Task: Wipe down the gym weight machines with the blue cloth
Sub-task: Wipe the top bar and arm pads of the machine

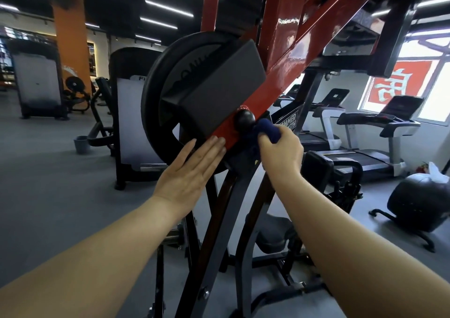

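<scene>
A gym room with grey floor (48, 184), treadmills (375, 128) beyond the right hand and an orange pillar (70, 38) far past the left surrounds a red-framed weight machine (280, 50) rising above both hands. Its black weight plate (155, 93) and pad (219, 84) sit just above the left hand (192, 171), which lies flat with straight fingers against the frame. The right hand (280, 152) grips the bunched blue cloth (267, 128), pressed just beside the black knob (244, 120).
</scene>
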